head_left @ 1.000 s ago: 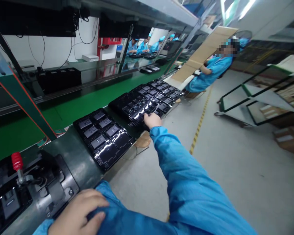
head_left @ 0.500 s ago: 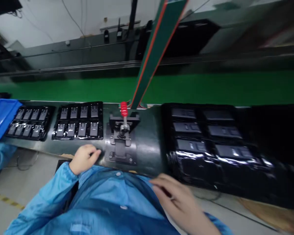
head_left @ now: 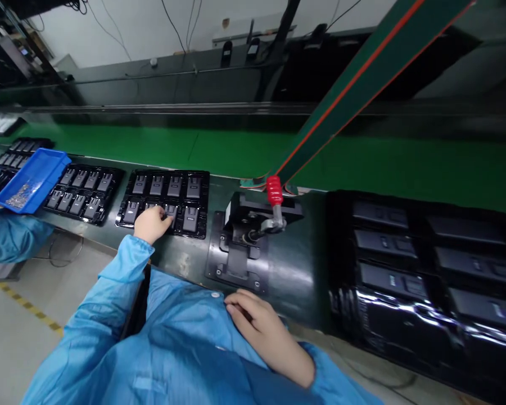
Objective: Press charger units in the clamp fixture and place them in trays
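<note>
My left hand [head_left: 150, 224] is over the front row of a black tray [head_left: 160, 172]. Its fingers are closed at a small grey plastic case [head_left: 171, 210], and they partly cover the cases under them. To the right, my right hand [head_left: 263, 326] lies against the front of my blue smock. Its fingers are loosely bent with the thumb apart, and nothing shows in it. Between the hands and farther back stands a black toggle-clamp fixture [head_left: 240, 261] with a red handle [head_left: 274, 190]. The handle tilts upright above the base.
Another black tray [head_left: 120, 183] of grey cases lies farther left, beside a blue bin [head_left: 46, 169] of small metal pieces. A larger black tray [head_left: 341, 247] holds bigger grey cases at right. A green post [head_left: 346, 101] rises behind the fixture. Someone's blue sleeve [head_left: 17, 236] shows at left.
My left hand has moved from the bench edge onto the tray of cases. My right hand has drawn in against my smock. The view has swung left.
</note>
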{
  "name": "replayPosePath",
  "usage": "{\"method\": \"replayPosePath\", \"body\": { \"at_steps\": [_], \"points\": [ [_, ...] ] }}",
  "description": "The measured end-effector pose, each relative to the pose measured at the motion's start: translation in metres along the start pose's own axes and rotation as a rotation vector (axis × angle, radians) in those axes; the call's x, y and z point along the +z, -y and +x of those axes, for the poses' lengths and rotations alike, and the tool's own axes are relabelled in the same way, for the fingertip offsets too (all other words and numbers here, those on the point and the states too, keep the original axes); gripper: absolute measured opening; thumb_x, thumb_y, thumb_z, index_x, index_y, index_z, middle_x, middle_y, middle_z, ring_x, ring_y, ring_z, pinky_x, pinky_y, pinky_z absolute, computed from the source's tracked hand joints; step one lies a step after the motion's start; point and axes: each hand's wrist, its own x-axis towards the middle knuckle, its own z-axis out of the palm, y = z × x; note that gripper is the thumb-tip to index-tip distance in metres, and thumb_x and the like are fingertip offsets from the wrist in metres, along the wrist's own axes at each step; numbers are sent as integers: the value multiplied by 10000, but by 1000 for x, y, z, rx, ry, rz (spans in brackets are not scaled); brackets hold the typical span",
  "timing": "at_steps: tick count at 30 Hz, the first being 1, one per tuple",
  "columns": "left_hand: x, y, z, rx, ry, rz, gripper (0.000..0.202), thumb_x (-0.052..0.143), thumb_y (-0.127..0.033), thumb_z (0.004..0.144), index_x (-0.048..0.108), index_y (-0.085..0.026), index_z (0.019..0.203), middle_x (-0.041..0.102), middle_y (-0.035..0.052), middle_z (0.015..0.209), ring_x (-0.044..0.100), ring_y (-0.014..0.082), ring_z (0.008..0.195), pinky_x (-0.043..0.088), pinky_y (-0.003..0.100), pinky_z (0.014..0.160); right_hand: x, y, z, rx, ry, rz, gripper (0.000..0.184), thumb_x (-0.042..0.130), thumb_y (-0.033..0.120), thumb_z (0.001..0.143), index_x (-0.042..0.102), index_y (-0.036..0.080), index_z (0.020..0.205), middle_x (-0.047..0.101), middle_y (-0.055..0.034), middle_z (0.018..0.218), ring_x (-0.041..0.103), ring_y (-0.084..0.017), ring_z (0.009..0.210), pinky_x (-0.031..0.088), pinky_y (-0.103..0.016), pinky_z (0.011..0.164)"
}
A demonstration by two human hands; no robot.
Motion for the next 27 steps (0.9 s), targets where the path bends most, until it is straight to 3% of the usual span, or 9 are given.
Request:
{"method": "replayPosePath", "body": {
  "at_steps": [5,10,18,24,27],
  "points": [
    [8,-8,11,-25,82,80,487,762,-590,845,718,-203,1138,785,163,1106,738,347,1055,538,383,817,2,1,1,-4,-26,11,278,486,393,1102,714,244,1045,689,-50,969,684,-198,867,552,-344,791],
    [6,0,22,-88,147,-58,384,805,-570,813,687,-225,933,763,112,947,713,292,903,474,345,747,0,-4,-2,-23,-82,28,261,510,396,1098,718,250,1040,701,-42,957,693,-192,856,564,-330,775],
    [6,6,25,-102,120,-232,294,763,-416,874,572,-234,745,650,12,718,598,195,705,379,307,661,-2,-11,-1,-99,-110,7,226,535,380,1090,721,261,1043,716,-38,951,715,-185,833,596,-319,744],
    [-9,10,15,-103,84,-413,264,692,-407,904,546,-228,777,594,-20,670,542,162,631,362,283,620,-3,-6,-2,-161,-173,-5,180,542,302,1085,711,250,1055,701,-36,921,703,-172,813,586,-300,725],
    [-14,2,-1,-96,105,-497,272,639,-445,923,525,-234,794,557,-34,638,499,151,587,334,273,584,-1,-4,-3,-209,-231,-17,151,550,250,1075,700,235,1073,683,-29,895,682,-156,788,568,-282,698]
  ]
}}
